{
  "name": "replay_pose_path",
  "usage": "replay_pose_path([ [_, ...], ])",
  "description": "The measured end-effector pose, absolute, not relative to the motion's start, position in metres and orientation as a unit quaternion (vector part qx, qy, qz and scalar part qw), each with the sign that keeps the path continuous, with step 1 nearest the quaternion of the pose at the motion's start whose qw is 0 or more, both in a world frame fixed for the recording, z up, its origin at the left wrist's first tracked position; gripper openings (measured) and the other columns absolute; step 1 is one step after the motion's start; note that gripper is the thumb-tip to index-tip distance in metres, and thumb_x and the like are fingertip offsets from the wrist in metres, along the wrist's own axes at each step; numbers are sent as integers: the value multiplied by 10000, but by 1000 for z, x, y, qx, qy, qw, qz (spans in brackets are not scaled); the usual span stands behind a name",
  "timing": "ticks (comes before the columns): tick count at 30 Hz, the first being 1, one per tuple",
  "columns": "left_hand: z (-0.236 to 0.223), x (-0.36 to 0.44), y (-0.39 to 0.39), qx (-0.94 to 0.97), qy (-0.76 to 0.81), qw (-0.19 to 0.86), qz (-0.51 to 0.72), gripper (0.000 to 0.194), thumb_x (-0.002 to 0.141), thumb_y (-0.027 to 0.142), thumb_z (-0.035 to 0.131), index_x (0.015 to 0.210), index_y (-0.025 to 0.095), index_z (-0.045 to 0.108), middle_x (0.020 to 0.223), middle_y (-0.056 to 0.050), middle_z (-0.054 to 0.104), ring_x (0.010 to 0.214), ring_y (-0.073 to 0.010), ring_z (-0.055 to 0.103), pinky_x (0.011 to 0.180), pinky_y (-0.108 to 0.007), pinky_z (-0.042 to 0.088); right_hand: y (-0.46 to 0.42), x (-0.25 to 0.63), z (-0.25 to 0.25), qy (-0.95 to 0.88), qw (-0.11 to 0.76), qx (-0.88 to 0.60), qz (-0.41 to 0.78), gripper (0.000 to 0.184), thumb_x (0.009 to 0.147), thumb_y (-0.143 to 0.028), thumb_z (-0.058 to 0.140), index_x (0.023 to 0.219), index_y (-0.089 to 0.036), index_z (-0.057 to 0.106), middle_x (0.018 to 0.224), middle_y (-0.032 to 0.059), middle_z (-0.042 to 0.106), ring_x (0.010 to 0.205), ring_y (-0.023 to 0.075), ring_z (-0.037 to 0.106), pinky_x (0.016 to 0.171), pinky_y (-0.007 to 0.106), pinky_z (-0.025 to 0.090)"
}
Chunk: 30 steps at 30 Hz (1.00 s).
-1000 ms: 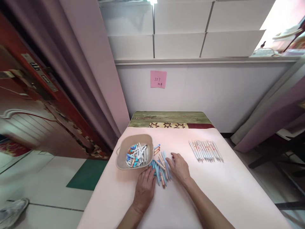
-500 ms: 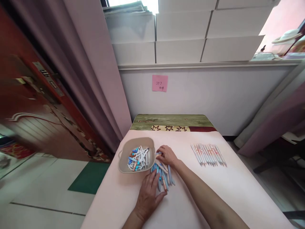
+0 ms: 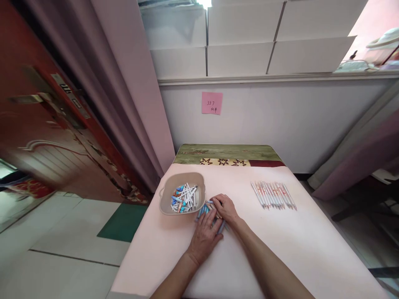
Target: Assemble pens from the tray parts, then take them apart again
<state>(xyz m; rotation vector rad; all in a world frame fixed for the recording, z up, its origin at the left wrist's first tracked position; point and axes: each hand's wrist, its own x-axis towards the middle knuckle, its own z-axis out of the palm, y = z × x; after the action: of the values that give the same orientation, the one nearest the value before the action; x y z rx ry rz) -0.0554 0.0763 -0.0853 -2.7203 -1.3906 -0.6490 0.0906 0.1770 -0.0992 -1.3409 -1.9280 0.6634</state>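
A pile of blue and beige pen barrels (image 3: 202,212) lies on the table just right of a beige plastic basin (image 3: 165,209). My left hand (image 3: 203,237) rests across the near side of the pile, its fingers stretched out over the barrels. At the pile's right side, my right hand (image 3: 225,208) has its fingers bent around some of the barrels; its fingertips are partly hidden. Inside the basin are thin white refills (image 3: 188,193) and small blue, brown and peach pen parts (image 3: 178,203).
A neat row of pens (image 3: 274,195) lies at the right of the pale-covered table (image 3: 280,253). A pink note (image 3: 212,103) is stuck to the wall behind. To the left are a curtain (image 3: 134,83) and a red door (image 3: 46,128).
My left hand has moved forward, covering more of the barrels. My right hand has drawn closer to it, over the pile. The whole view has shifted slightly.
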Motion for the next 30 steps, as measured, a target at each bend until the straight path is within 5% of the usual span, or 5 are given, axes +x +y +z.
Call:
replay_pose_path([
  [6,-87,-75,55,-857,-461,26,-228,757,773,278,674,1439,154,336,1492,-190,350,1397,-326,280,1099,-531,297,154,111,-99,-742,367,-490,275,457,917,-453,451,1301,-217,527,1281,91,576,1166,211,541,989,367,437],
  [12,-100,-91,46,-781,-556,55,-281,723,839,356,612,1447,155,277,1396,-189,471,1311,-311,418,1034,-501,383,121,129,-103,-863,239,-387,218,1316,453,-717,757,1509,-167,198,1524,185,258,1411,389,174,1135,544,192],
  [21,-78,-124,43,-713,-566,135,-392,436,814,254,652,1213,181,493,1141,-143,592,1120,-277,548,966,-442,431,92,108,-113,-805,249,-531,91,906,757,-617,616,1492,-222,262,1480,152,369,1378,359,284,1110,549,240],
  [25,-61,-146,69,-749,-558,160,-319,425,863,157,538,1280,232,504,1261,-126,581,1217,-280,497,1058,-490,312,81,107,-110,-794,256,-540,115,1133,580,-702,702,1500,-240,229,1464,146,390,1349,376,332,1106,569,232],
  [30,-54,-176,92,-784,-515,149,-313,281,888,88,438,1024,219,646,904,-56,682,899,-200,618,932,-389,410,69,110,-110,-808,232,-524,139,1343,403,-668,796,1517,-275,158,1537,125,255,1393,419,214,1111,601,178],
])
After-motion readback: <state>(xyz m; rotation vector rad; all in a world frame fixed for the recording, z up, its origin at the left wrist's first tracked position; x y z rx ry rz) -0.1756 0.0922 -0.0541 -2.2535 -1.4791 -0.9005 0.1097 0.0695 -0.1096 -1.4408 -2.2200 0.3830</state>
